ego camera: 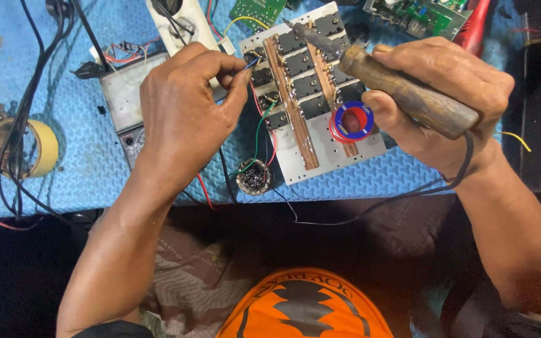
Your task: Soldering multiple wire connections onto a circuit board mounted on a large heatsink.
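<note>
My left hand (186, 103) pinches the end of a thin blue wire (252, 62) between thumb and fingers, at the left edge of a metal plate (339, 156) carrying black transistors and two copper bars (289, 106). My right hand (436, 100) grips the wooden handle of a soldering iron (402, 94); its metal tip (298, 30) points up-left over the plate's top. A small red and blue solder spool (352, 122) sits on the plate just under my right hand's fingers. Red and green wires (259, 128) run down from the plate's left edge.
A small round tin of dark flux (253, 177) lies near the plate's lower left corner. A roll of yellow tape (29, 147) sits at the left, among black cables. A grey meter (123, 103) lies under my left hand. Green circuit boards (417, 15) lie at the top on the blue mat (82, 169).
</note>
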